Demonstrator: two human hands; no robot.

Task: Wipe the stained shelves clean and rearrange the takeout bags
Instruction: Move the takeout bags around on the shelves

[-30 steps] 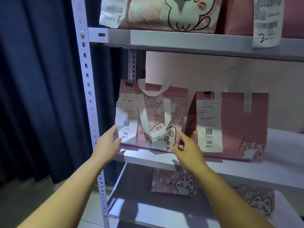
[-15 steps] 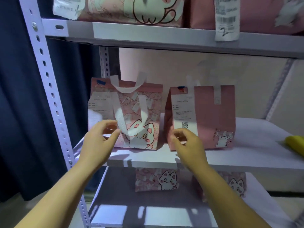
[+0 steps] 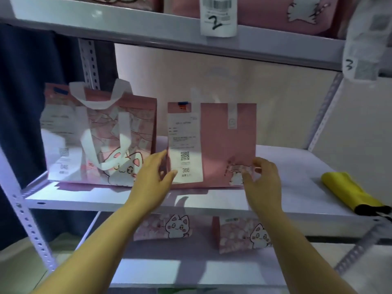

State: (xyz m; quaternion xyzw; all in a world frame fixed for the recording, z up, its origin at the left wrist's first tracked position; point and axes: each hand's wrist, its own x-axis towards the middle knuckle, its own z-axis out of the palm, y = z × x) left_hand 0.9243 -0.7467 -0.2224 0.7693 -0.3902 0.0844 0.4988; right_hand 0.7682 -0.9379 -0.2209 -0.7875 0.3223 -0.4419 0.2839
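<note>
The left hand (image 3: 152, 177) is at the lower left edge of the plain pink bag (image 3: 224, 145). Its fingers are nearly straight and spread from the thumb, and the edge of the bag sits in the fork between them. The thumb lies on the front, at the lower corner of the white receipt (image 3: 184, 145) marked 366. The right hand (image 3: 263, 181) is at the lower right corner of the same bag, over the small cat drawing. Its fingers are loosely bent and blurred, so I cannot tell if they clamp the bag or only touch it.

The plain pink bag stands upright on the middle shelf (image 3: 297, 183), near the front edge. Just to the left of this bag stands the patterned bag (image 3: 101, 141) (the one with white handles and a big cat face), also upright, with a receipt marked 046 on its left part. The two bags are close, but I cannot tell if they touch. Well to the right of the plain pink bag a yellow roll (image 3: 347, 192) with a black end lies on the same shelf.

Above the plain pink bag is the upper shelf (image 3: 148, 32), where a paper tag (image 3: 218, 18) with a handwritten 2 hangs over the edge. Below the bag, two cat bags (image 3: 169, 228) stand on the lower shelf (image 3: 148, 268). Far to the left of the bag hangs a dark blue curtain (image 3: 21, 102).
</note>
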